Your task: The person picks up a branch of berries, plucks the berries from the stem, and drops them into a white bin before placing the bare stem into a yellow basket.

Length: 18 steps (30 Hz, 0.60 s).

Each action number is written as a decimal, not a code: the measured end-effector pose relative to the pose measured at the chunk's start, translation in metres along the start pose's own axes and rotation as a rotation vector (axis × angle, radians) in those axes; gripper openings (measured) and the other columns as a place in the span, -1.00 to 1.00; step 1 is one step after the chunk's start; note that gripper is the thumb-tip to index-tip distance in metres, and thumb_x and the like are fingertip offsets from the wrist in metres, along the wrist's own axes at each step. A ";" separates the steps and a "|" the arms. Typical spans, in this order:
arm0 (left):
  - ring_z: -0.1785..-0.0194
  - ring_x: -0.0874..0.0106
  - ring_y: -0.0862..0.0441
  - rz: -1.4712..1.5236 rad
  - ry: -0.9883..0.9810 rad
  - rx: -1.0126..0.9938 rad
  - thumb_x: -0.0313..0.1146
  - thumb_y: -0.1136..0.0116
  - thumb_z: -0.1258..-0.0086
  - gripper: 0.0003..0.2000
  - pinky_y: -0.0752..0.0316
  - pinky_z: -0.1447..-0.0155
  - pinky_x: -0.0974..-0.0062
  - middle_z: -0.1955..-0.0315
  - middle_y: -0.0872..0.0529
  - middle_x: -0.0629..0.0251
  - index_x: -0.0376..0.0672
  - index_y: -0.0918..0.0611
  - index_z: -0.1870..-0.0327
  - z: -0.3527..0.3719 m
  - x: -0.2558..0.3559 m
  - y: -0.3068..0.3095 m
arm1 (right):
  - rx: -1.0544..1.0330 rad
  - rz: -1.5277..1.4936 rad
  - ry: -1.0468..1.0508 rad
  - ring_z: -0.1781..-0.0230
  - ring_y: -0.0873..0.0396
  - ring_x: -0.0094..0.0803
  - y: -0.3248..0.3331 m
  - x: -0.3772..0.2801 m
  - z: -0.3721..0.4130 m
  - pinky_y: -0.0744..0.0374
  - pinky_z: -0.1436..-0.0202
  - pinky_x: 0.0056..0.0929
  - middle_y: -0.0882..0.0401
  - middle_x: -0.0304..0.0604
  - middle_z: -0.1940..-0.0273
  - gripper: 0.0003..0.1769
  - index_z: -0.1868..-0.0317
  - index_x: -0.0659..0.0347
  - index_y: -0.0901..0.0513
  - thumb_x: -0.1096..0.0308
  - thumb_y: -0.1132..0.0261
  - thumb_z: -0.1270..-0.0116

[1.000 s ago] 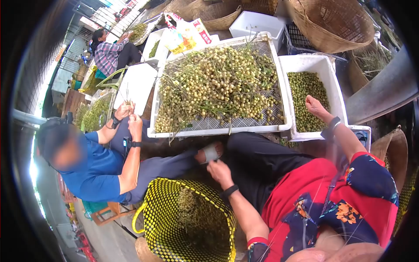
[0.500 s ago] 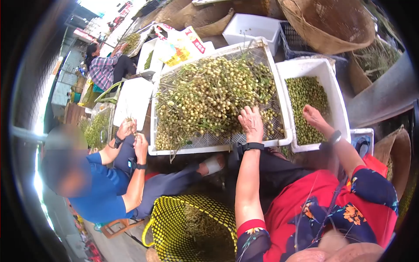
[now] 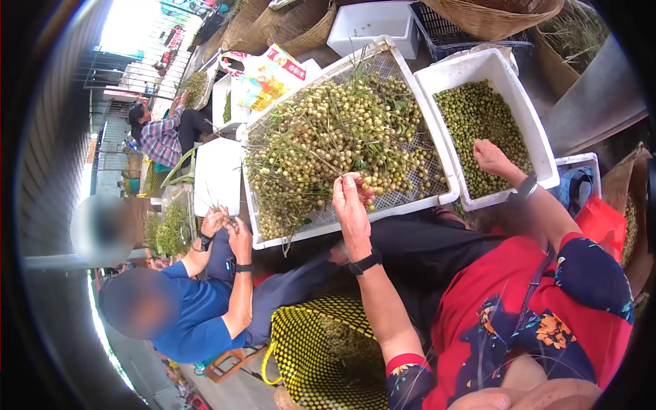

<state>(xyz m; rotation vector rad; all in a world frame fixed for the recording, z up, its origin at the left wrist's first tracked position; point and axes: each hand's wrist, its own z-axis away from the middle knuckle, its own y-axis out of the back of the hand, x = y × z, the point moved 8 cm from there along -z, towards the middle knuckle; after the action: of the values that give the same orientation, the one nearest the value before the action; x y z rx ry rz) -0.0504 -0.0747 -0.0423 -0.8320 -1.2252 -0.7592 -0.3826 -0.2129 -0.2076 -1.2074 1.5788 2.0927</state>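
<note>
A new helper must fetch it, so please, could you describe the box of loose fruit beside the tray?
Find the wide tray, heaped with fruit on stems. Against its right side stands a deep white box, below the right hand. Unlike the tray, it holds loose green fruit.

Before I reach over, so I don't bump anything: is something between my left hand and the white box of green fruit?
From your left hand: heaped fruit, the tray's right rim, then the box's left wall. Your right hand is over the box.
</note>
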 end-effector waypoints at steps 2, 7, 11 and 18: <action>0.37 0.50 -0.60 0.117 0.041 -0.045 -0.17 0.04 -0.58 -0.76 -0.55 0.30 0.53 0.33 -0.58 0.32 -0.17 -0.52 0.11 0.006 -0.001 -0.005 | 0.171 0.091 0.129 0.40 -0.51 0.16 0.017 -0.019 0.004 -0.44 0.33 0.03 -0.54 0.12 0.47 -0.87 0.21 0.28 -0.43 0.39 -0.07 -0.35; 0.41 0.46 -0.66 0.001 0.052 -0.106 -0.12 0.07 -0.59 -0.69 -0.62 0.37 0.47 0.44 -0.57 0.30 -0.19 -0.47 0.28 0.016 0.005 -0.022 | -0.192 0.008 0.183 0.40 -0.58 0.04 0.049 -0.093 0.036 -0.50 0.30 -0.07 -0.58 0.07 0.46 -0.88 0.24 0.26 -0.51 0.41 -0.13 -0.27; 0.58 0.39 -0.63 -0.541 -0.019 -0.101 -0.12 0.20 -0.62 -0.59 -0.58 0.55 0.47 0.62 -0.49 0.29 -0.19 -0.41 0.46 0.027 0.026 -0.039 | -0.572 -0.213 0.494 0.41 -0.63 -0.24 0.032 -0.132 0.073 -0.53 0.32 -0.28 -0.63 -0.04 0.43 -0.84 0.19 0.27 -0.64 0.43 -0.21 -0.24; 0.54 0.35 -0.62 0.050 0.108 -0.228 -0.03 0.23 -0.59 -0.58 -0.56 0.56 0.45 0.59 -0.49 0.28 -0.14 -0.37 0.46 0.033 0.026 -0.059 | -0.675 -1.226 0.038 -0.06 -0.54 -0.43 -0.032 -0.182 0.004 -0.53 -0.07 -0.36 -0.58 -0.19 -0.06 -0.45 -0.26 0.12 -0.45 -0.12 0.04 -0.54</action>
<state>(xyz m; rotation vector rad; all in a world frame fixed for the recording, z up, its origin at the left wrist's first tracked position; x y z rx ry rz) -0.1124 -0.0770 -0.0046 -0.9915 -1.0299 -0.9027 -0.2507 -0.1485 -0.0952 -1.7372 -0.1034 1.6449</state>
